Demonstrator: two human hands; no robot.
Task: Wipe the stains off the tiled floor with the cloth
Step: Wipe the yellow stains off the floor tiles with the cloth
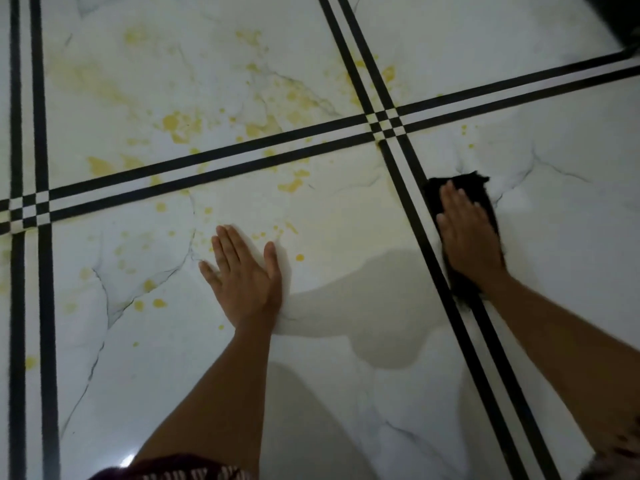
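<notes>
White marble-look floor tiles [346, 393] with double black border lines fill the view. Yellow stains [180, 124] are spattered across the upper left tile, along the black lines and over the middle tile around my left hand. My left hand [242, 275] lies flat on the floor, fingers together, holding nothing. My right hand [467, 233] presses flat on a black cloth [460, 185] that lies just right of the diagonal black lines. The cloth shows beyond the fingertips and under the wrist.
The tile to the right of the cloth [571, 220] shows only a few small yellow specks near its upper corner. A dark object [623, 15] sits at the top right corner. Dark patterned clothing [166, 471] shows at the bottom edge.
</notes>
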